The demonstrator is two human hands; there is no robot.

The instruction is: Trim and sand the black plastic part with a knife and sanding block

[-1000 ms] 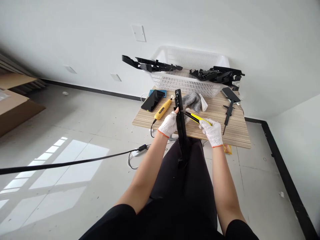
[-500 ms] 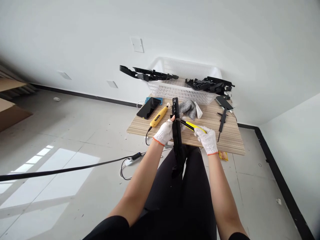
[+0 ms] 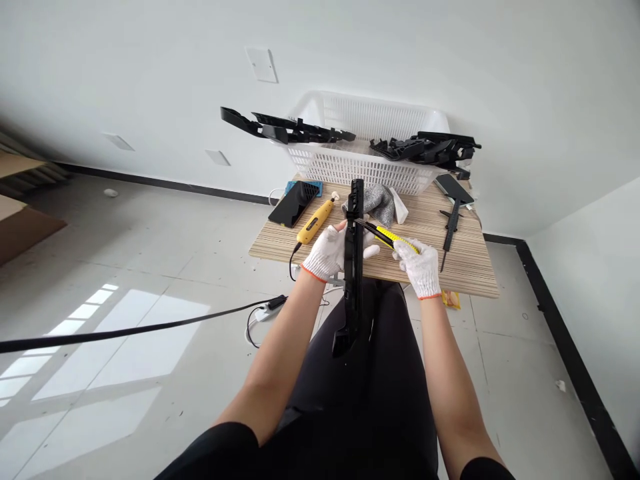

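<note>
My left hand (image 3: 326, 252), in a white glove with an orange cuff, grips a long black plastic part (image 3: 354, 267) held upright over the table's front edge. Some of its fingers show behind the part, on the right side. In my right hand (image 3: 419, 263), also gloved, is a yellow and black utility knife (image 3: 393, 240). Its blade points left and reaches the edge of the black part near the upper end; whether it touches cannot be told. A grey cloth (image 3: 379, 203) lies just behind the part. The yellow rotary tool (image 3: 316, 222) rests left of my hands.
A white plastic basket (image 3: 345, 168) at the back of the wooden table (image 3: 425, 270) carries several black parts (image 3: 425, 148). A phone (image 3: 293, 204) lies at left, calipers (image 3: 451, 227) at right. A black cable (image 3: 165, 323) runs across on the left.
The black part has turned slightly, its lower end swinging left. My left thumb has slid lower on it, and the knife still points at its upper section. The view has tilted a little downward.
</note>
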